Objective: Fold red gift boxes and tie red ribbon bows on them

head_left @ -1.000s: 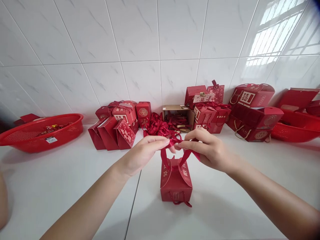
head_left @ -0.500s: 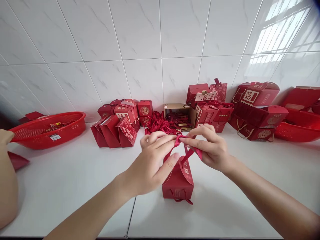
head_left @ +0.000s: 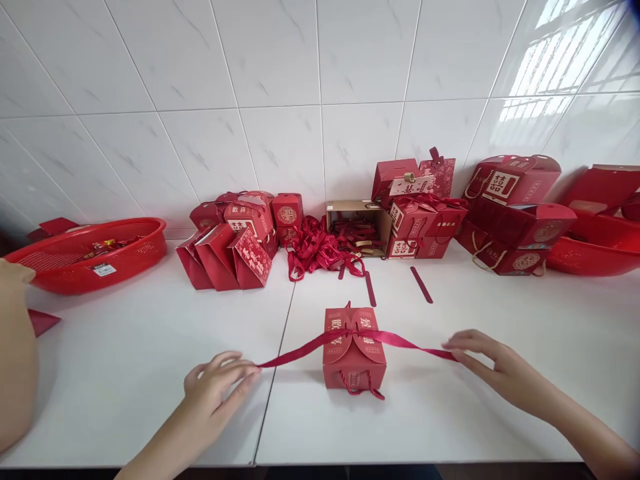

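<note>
A small red gift box [head_left: 354, 363] with gold lettering stands closed on the white table in front of me. Its curved top flaps meet under a knot of red ribbon [head_left: 400, 341], and a twisted cord handle [head_left: 370, 387] hangs on its near side. One ribbon end runs left into the pinched fingers of my left hand [head_left: 220, 387]. The other end stretches right to my right hand [head_left: 495, 363], held between thumb and fingertips. Both tails are drawn out sideways, sagging slightly.
Behind lie a heap of red ribbons [head_left: 320, 247], an open carton [head_left: 383, 230] and loose red strips [head_left: 421, 285]. Stacked red boxes [head_left: 525, 230] line the tiled wall. Red plastic baskets stand at left [head_left: 90, 273] and right [head_left: 600, 260]. Another person's arm [head_left: 17, 360] shows at far left.
My hands have moved from close together above the box to wide apart and lower, each with a ribbon end. The ribbon is now knotted down on the box top.
</note>
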A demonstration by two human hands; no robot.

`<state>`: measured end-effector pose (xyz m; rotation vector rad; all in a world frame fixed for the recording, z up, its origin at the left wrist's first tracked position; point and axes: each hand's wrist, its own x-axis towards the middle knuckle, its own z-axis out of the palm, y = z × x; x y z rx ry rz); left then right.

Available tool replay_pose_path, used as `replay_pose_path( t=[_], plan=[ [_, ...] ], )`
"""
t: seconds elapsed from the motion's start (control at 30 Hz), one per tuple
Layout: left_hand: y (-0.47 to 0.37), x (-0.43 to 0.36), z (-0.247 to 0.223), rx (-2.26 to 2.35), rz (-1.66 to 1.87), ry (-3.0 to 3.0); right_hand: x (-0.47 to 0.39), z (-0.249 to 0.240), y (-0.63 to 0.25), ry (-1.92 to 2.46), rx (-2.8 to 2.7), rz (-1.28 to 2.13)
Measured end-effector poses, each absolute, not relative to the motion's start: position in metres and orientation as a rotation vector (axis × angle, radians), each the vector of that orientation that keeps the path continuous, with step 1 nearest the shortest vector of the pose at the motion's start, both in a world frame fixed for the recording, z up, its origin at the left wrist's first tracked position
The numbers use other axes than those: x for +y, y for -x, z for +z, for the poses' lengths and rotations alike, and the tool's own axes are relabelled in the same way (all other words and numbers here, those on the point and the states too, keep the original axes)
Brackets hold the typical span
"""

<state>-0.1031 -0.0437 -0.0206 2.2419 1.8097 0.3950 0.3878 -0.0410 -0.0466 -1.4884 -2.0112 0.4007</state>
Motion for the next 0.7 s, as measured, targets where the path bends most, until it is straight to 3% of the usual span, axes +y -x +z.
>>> replay_pose_path(
  t=[0.1,0.2,0.3,0.5,0.7],
  plan=[
    [0.073,-0.028,-0.004,1.707,0.679,-2.209,-0.034,-0.029,-0.364,1.526,-1.878,0.336],
    [0.030,-0.008,0.013,1.432,0.910,-1.968,-0.025,-0.005,-0.323,1.468,-1.904,0.501],
    [-0.007,0.004,0.013,1.198,0.846,-1.751,-0.017,0.003,-0.284,1.357,-2.002,0.788],
    [-0.026,0.008,0.003,1.243,0.646,-1.576,-0.007,-0.009,-0.269,1.338,-1.672,1.394],
    [-0.024,0.011,0.012,1.231,0.558,-1.490,-0.004,-0.001,-0.274,1.351,-1.685,1.458]
  ],
)
